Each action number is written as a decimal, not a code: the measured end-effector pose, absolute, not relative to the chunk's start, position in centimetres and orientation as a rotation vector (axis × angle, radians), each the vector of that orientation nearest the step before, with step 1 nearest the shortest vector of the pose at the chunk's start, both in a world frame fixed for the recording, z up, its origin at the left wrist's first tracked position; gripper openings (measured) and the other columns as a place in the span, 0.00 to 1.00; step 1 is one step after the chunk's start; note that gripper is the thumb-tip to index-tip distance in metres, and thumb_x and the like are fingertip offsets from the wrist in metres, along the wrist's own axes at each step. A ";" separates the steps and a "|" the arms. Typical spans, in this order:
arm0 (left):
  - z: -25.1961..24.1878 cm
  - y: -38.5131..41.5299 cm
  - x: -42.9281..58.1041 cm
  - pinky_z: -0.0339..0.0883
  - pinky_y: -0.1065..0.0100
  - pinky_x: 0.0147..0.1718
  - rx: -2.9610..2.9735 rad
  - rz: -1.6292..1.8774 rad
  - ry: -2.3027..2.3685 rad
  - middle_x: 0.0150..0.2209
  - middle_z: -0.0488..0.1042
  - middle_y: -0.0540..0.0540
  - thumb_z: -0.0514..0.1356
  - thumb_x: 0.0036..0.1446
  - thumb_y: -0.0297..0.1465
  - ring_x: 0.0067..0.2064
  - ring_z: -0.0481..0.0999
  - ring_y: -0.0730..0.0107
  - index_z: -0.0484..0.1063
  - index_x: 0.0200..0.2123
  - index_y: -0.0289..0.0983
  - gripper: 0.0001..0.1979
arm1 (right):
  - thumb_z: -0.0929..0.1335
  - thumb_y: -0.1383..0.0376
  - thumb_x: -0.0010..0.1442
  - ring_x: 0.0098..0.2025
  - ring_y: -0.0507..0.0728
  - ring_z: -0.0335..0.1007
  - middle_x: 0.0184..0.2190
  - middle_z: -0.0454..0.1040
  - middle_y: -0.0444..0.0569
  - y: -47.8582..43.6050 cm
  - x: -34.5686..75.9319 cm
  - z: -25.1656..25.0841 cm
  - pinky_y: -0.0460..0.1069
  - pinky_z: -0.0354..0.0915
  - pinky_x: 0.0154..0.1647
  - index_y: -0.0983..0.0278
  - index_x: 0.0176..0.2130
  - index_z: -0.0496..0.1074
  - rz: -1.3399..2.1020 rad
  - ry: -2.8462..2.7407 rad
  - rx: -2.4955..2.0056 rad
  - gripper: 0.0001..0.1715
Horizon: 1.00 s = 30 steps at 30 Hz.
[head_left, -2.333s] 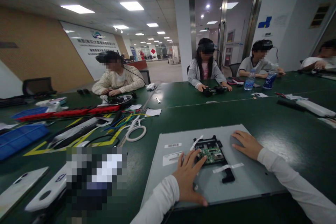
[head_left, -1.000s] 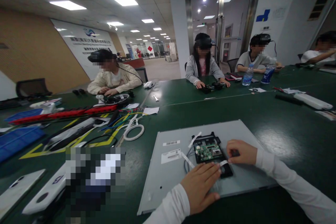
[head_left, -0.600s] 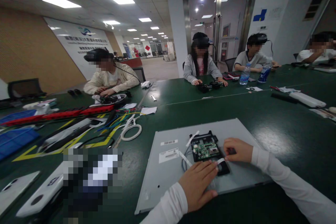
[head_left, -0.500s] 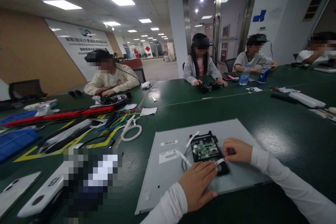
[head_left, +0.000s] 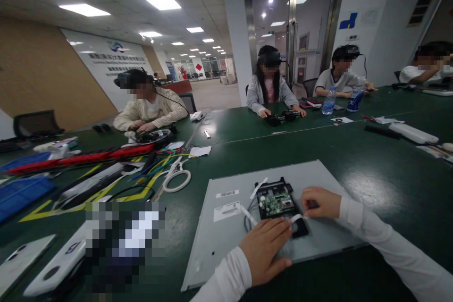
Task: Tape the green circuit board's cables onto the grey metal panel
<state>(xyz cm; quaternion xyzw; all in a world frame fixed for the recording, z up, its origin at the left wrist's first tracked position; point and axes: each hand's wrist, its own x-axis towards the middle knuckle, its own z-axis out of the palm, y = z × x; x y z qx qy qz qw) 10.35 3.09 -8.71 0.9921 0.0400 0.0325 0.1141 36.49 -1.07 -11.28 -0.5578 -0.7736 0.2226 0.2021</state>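
A grey metal panel point(head_left: 226, 236) lies flat on the table, with a black plastic frame point(head_left: 302, 229) and a green circuit board point(head_left: 276, 204) on its middle. My left hand point(head_left: 265, 251) rests flat, fingers stretched out, over the lower left of the black frame. A short white strip of tape point(head_left: 296, 217) lies across the frame beside its fingertips. The thumb and forefinger of my right hand point(head_left: 321, 204) pinch together at the right end of that strip. Further white tape point(head_left: 259, 188) and a grey cable point(head_left: 247, 221) run along the board's left side.
On the left are a white phone-like device point(head_left: 24, 264), a blue bin point(head_left: 24, 196), a red strip point(head_left: 88, 159) and a white cable loop point(head_left: 177, 180). Several people sit across the green table point(head_left: 240, 127). Two bottles point(head_left: 329, 101) stand at the far side.
Both my hands stay almost where they were, the right still pinching at the tape's end. The view has shifted very slightly.
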 end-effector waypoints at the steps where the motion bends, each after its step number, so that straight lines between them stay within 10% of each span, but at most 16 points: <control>1: -8.6 3.1 10.4 0.50 0.56 0.54 2.908 0.095 0.118 0.57 0.54 0.42 0.45 0.55 0.43 0.57 0.52 0.59 0.51 0.56 0.36 0.27 | 0.69 0.63 0.45 0.30 0.51 0.59 0.25 0.65 0.43 -1.1 36.5 -11.2 0.45 0.55 0.31 0.65 0.24 0.67 0.621 -2.161 -1.563 0.08; 30: -8.3 3.2 10.2 0.55 0.57 0.51 2.891 0.137 0.123 0.52 0.61 0.42 0.46 0.55 0.40 0.54 0.58 0.58 0.57 0.52 0.36 0.23 | 0.68 0.64 0.45 0.31 0.52 0.61 0.26 0.66 0.45 -1.2 37.0 -10.9 0.46 0.56 0.32 0.66 0.25 0.67 0.678 -2.177 -1.580 0.07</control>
